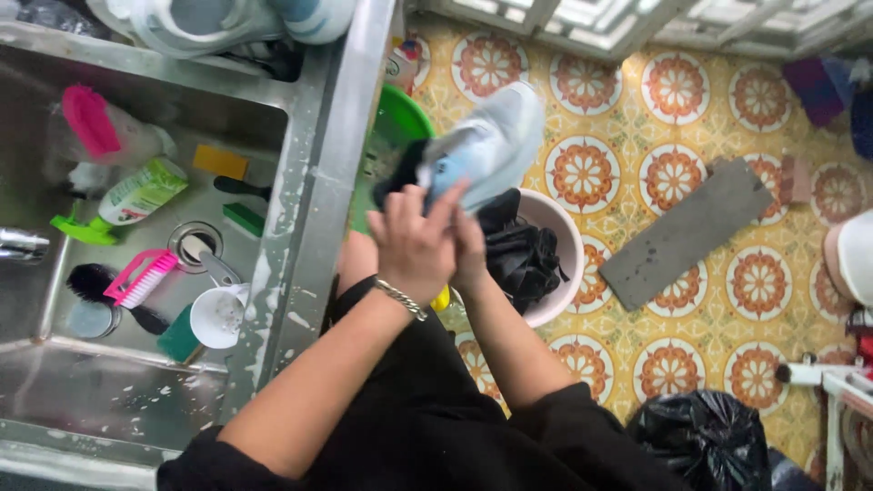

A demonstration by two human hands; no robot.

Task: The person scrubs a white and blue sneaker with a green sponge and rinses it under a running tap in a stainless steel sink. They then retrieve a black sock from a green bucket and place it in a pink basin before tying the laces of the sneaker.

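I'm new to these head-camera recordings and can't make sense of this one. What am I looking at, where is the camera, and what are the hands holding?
There is no machine here: a person wears one camera on the head, and it looks straight down past dark sleeves. Both bare hands meet in the middle of the picture. The left hand, with a bracelet at the wrist, and the right hand together grip a pale blue and white shoe, held in the air over the patterned floor tiles.

Under the shoe stands a pale basin with black cloth in it, and behind it a green basin. On the left is a steel sink flecked with foam, holding a pink brush, a green-capped bottle, sponges and a white cup. A grey slab lies on the floor, and a black bag sits at bottom right.
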